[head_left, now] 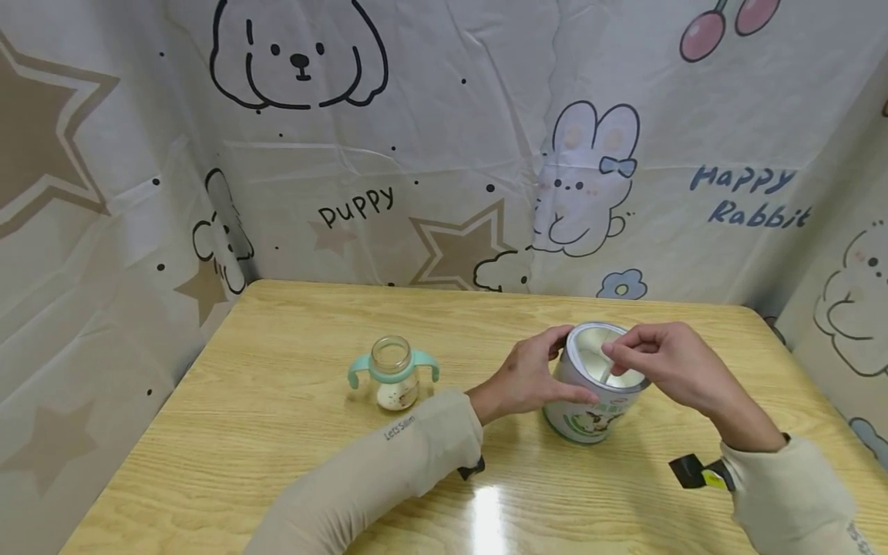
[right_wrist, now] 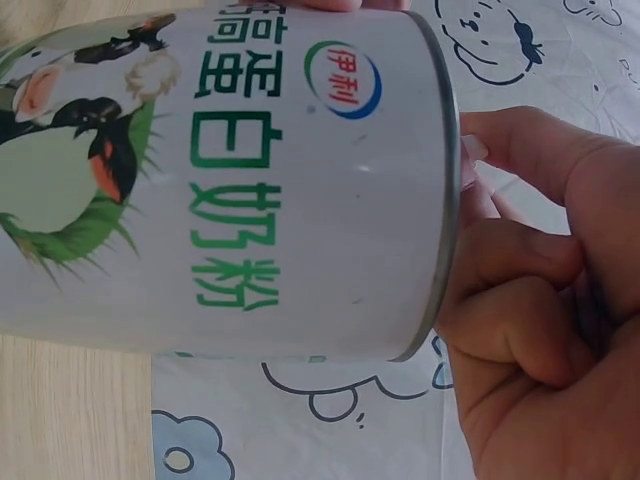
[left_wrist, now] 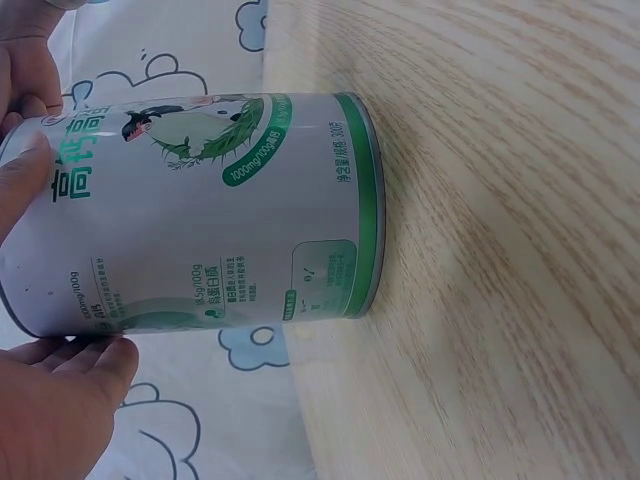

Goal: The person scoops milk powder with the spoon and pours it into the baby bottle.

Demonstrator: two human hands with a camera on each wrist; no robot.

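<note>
On the wooden bench (head_left: pixel 277 401), the left hand (head_left: pixel 523 378) curls round the open tin (head_left: pixel 590 401), smooth, stiff and probably light, best gripped by its wall, while the right hand (head_left: pixel 669 362) pinches a scoop (head_left: pixel 607 368) inside it.

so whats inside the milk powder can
The open can shows a pale inner wall and a white scoop handle pinched by the right hand. The scoop bowl and any powder are hidden.
</note>
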